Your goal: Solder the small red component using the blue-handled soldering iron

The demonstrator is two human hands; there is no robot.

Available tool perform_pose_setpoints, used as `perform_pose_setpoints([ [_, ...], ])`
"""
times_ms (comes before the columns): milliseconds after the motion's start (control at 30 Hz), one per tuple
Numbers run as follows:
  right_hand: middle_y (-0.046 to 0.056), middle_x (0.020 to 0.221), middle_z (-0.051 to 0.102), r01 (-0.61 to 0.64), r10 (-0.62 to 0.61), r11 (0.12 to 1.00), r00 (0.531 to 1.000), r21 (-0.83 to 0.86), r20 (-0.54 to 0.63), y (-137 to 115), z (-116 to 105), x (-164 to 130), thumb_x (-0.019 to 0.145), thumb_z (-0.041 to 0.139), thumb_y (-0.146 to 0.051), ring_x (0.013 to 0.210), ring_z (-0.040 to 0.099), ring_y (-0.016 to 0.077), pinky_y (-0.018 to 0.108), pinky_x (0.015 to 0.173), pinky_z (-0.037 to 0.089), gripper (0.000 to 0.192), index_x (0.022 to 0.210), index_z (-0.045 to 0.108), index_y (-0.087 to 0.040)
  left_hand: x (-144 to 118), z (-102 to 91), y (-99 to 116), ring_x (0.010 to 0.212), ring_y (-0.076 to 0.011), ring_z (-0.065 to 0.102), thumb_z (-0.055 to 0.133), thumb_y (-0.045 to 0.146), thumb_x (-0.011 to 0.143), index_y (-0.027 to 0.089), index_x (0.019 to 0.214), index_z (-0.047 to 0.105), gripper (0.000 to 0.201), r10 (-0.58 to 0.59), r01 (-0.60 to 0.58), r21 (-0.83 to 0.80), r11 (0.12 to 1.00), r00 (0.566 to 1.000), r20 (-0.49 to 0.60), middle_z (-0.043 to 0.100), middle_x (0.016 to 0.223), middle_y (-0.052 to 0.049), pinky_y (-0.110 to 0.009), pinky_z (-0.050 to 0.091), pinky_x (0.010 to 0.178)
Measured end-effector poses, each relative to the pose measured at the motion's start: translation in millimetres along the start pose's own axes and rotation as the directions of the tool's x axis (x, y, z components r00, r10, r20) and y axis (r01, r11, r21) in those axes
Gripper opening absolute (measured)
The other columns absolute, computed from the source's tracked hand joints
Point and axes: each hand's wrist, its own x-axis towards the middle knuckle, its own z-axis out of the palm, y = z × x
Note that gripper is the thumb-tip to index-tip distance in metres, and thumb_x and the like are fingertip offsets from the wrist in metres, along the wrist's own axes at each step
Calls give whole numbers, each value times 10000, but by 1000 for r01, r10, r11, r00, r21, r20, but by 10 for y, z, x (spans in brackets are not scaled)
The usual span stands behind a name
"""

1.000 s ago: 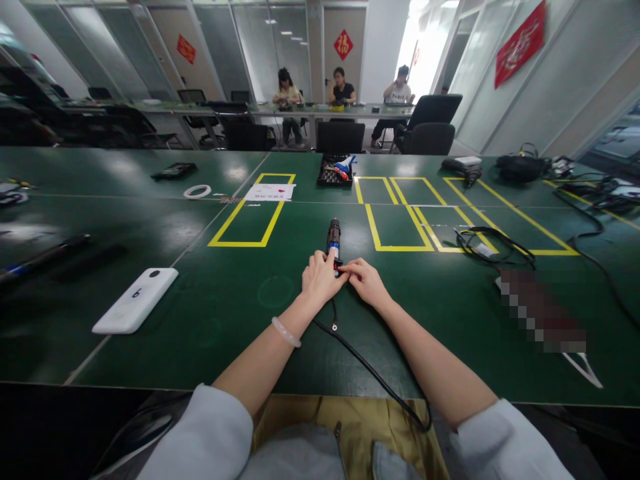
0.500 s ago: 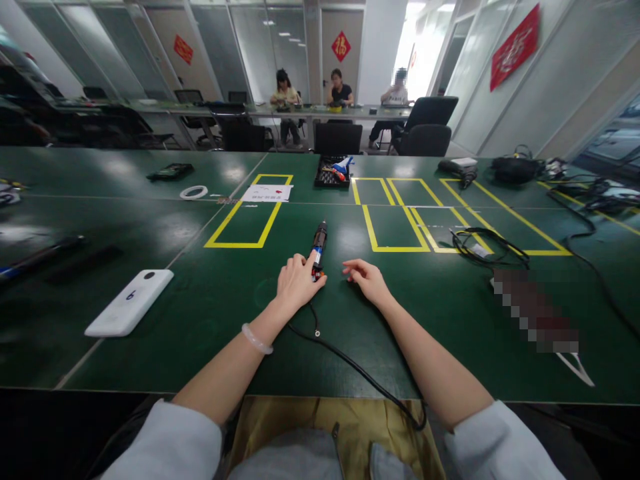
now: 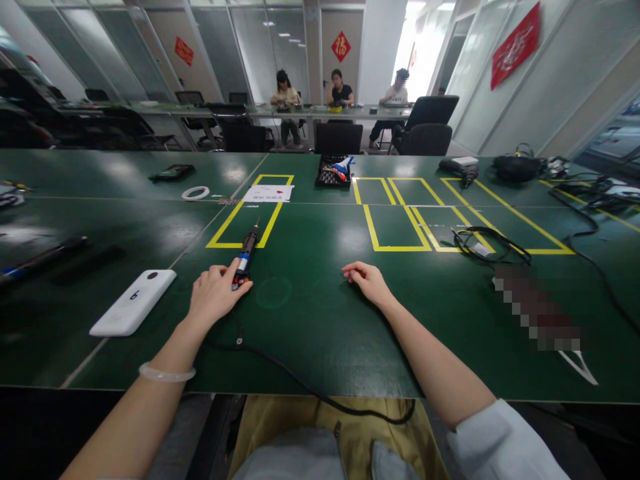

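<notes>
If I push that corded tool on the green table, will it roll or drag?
The tool looks round-bodied, so it may roll sideways. Its cord lies slack and floppy, probably dragging behind. The left hand grips its rear end, suggesting it is light.

Pale grey sleeves, a translucent white bangle (image 3: 167,373) on one wrist.

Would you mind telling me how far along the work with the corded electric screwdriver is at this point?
Done: the electric screwdriver lies on the green table, its tip at the near edge of the left yellow-taped rectangle.
In hand: the left hand grips its rear end; its black cord trails off the table edge.
Left: the right hand rests empty on the table; the screwdriver is not released.
</notes>
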Motion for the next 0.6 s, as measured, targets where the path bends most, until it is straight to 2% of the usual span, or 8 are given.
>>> perform_pose_setpoints([
  [167, 36, 801, 685, -6, 6, 1000, 1000, -14, 8, -39, 2, -8, 826, 458, -218, 647, 620, 126, 272, 674, 497, 261, 943, 682, -155, 27, 54, -473, 1100, -376, 485, 347, 630, 848, 263, 1413, 360, 674, -123, 124, -3, 992, 992, 31, 507, 1259, -144, -496, 388, 914],
  [300, 33, 789, 680, -8, 9, 999, 1000, -32, 8, -58, 1, -14, 825, 457, -215, 646, 620, 127, 265, 664, 488, 257, 931, 684, -155, 62, 47, -718, 1112, -395, 485, 389, 645, 827, 263, 1365, 406, 661, -184, 183, 24, 983, 983, 28, 544, 1242, -124, -528, 385, 908],
  [433, 30, 791, 684, -2, 3, 999, 1000, -40, 10, -38, 6, -7, 823, 457, -206, 653, 622, 126, 263, 671, 489, 256, 931, 685, -160, 35, -2, -769, 1150, -386, 484, 323, 644, 850, 239, 1364, 407, 660, -203, 200, 115, 973, 979, 14, 525, 1276, -140, -488, 400, 904],
  [533, 26, 785, 685, 2, -1, 999, 1000, -49, 8, -18, 11, -2, 821, 457, -203, 647, 620, 123, 262, 670, 491, 259, 936, 686, -161, -33, -17, -694, 1105, -333, 520, 376, 574, 846, 202, 1292, 465, 588, -175, 194, 177, 965, 977, -119, 552, 1226, -128, -405, 432, 865],
  [600, 26, 786, 686, 6, -6, 998, 1000, -56, 10, -17, 14, -2, 821, 458, -201, 650, 618, 123, 262, 670, 489, 261, 940, 686, -163, -81, -31, -632, 1047, -311, 556, 399, 518, 837, 188, 1146, 551, 477, -136, 170, 193, 966, 974, -179, 586, 1145, -107, -362, 444, 823],
])
